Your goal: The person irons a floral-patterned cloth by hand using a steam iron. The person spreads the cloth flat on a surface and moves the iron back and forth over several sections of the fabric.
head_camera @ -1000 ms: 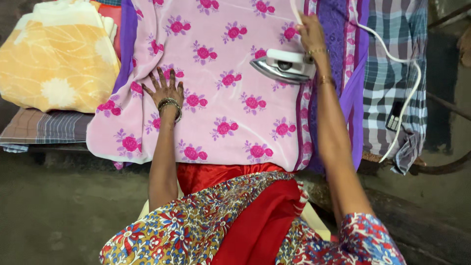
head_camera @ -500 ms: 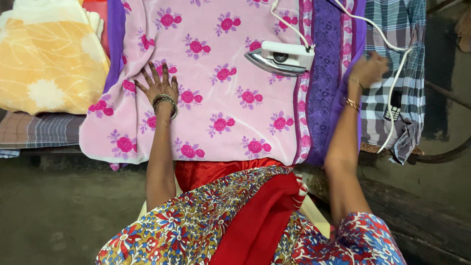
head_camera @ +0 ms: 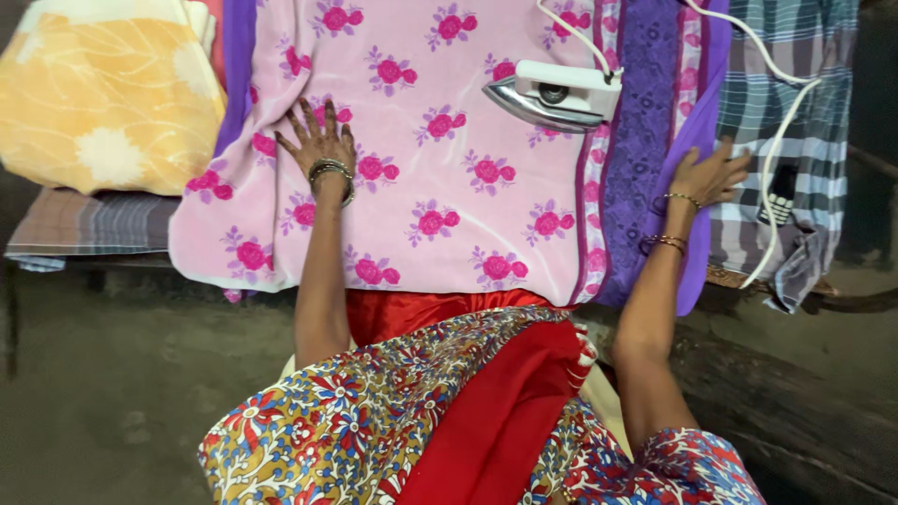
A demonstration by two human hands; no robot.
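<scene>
A pink cloth with magenta flowers and a purple border lies spread over the table. My left hand presses flat on its left part, fingers apart. My right hand rests on the purple edge at the right side, fingers around the fabric's edge. A white and silver iron sits on the cloth near the border, untouched, with its white cord running off to the right.
A folded yellow and white blanket lies at the left on a striped cloth. A blue and grey checked cloth covers the table's right end. My red and flowered dress fills the foreground above a dark floor.
My right hand let go of the iron, swung out to the right, then came down onto the purple edge. The iron stays put. My left hand has not moved.
</scene>
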